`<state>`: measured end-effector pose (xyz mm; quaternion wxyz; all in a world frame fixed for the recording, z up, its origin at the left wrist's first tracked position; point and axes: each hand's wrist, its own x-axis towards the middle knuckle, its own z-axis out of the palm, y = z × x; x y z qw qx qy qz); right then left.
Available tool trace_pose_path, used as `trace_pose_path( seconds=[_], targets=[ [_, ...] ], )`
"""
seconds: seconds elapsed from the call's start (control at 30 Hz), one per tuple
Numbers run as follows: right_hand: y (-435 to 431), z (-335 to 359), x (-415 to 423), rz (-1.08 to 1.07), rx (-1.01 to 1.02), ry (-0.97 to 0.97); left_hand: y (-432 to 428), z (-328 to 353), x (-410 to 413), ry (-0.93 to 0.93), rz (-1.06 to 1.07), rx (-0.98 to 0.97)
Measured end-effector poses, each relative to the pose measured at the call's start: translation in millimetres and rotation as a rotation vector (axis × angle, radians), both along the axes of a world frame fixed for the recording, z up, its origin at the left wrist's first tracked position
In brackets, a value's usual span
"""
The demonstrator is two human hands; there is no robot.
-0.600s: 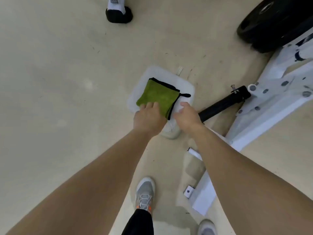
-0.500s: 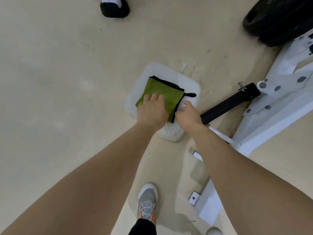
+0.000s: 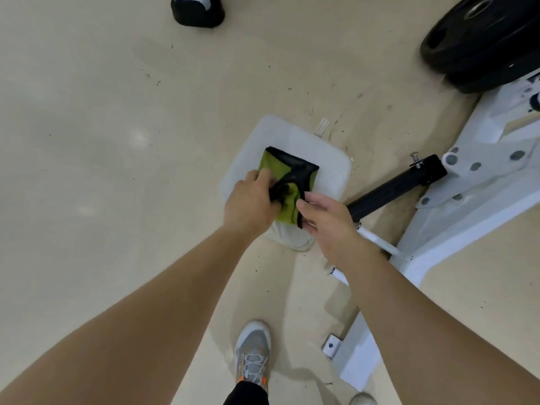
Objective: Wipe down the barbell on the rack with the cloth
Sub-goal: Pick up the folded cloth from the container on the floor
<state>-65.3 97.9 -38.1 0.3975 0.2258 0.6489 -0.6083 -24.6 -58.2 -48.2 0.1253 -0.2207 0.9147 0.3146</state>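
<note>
Both arms are bare, with no sleeves showing. One leg wears black trousers (image 3: 247, 393). The shoe (image 3: 253, 353) is grey with white laces and orange accents.

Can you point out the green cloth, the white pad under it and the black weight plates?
green cloth (image 3: 285, 207), head view, green lower part.
white pad (image 3: 292, 135), head view, bare far edge.
black weight plates (image 3: 482, 42), head view, flat face.
</note>
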Motion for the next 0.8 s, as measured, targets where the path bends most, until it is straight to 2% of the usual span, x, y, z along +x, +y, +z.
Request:
trace_pose_path(
  seconds=[0.23,0.3,0.4,0.47,0.53,0.67,0.8],
  targets=[
    [0,109,15,0.059,0.095,0.093,1,110,38,-0.168,0.054,0.23],
    [-1,148,18,0.122,0.122,0.122,0,149,44,-0.212,0.081,0.367],
    [3,211,25,0.174,0.113,0.171,5,212,52,-0.189,0.235,0.611],
    [7,256,32,0.193,0.097,0.197,10,242,60,-0.153,0.32,0.699],
    [14,303,40,0.211,0.069,0.201,18,287,68,-0.102,0.243,0.628],
    [35,392,60,0.258,0.04,0.193,32,378,84,0.065,0.14,0.369],
    [68,480,84,0.156,-0.037,0.18,49,466,99,0.215,0.154,0.361]
  ],
)
